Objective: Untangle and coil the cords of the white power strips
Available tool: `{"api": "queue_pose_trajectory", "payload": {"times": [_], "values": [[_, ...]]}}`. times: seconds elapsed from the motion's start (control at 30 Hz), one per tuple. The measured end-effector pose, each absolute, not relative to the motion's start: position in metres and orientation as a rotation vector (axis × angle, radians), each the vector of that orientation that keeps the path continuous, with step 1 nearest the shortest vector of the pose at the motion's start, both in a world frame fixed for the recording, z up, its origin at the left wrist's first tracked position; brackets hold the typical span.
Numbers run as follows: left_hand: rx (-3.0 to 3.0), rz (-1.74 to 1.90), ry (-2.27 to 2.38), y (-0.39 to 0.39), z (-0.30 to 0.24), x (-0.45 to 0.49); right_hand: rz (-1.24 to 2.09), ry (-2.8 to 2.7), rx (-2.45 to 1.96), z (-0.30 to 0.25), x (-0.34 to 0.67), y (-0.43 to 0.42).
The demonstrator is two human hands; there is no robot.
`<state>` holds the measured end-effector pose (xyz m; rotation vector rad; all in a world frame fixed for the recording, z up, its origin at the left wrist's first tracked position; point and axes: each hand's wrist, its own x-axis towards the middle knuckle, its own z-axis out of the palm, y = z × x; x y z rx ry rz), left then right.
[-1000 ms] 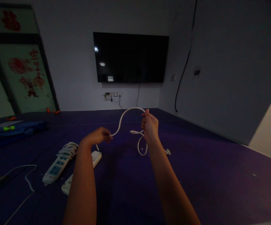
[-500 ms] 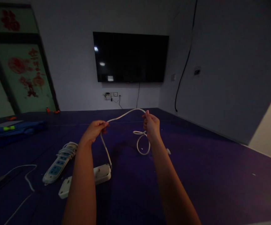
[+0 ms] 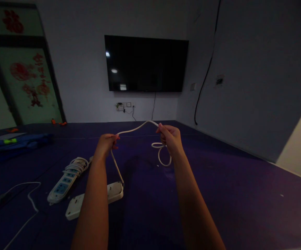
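Note:
My left hand [image 3: 106, 144] pinches a white power cord [image 3: 133, 130] held above the dark purple floor. My right hand [image 3: 170, 138] grips the same cord further along, with small loops of it hanging below the fist. Between the two hands the cord is stretched almost straight. From my left hand the cord drops down to a white power strip [image 3: 93, 199] lying on the floor under my left forearm.
A second power strip [image 3: 63, 182] with its cord bundled lies to the left, beside a loose thin cable [image 3: 29, 196]. A blue bag [image 3: 15, 142] sits far left. A dark TV [image 3: 145, 64] hangs on the far wall above a wall socket [image 3: 124, 105].
My left hand rose and pulled the cord taut between the hands, turning the arch into a near-straight run. The power strip on the floor slid a little to the right.

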<state>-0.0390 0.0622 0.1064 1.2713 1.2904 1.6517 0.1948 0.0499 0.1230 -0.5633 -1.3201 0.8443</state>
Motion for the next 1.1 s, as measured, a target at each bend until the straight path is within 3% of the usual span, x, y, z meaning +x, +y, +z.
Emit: {"api": "queue_pose_trajectory", "payload": {"times": [0.23, 1.1], "values": [[1.212, 1.725, 1.278, 0.057, 0.112, -0.035, 0.750, -1.483, -0.572, 0.126, 0.193, 0.042], [1.218, 1.770, 1.040, 0.038, 0.127, -0.035, 0.831, -1.300, -0.563, 0.134, 0.198, 0.034]]}}
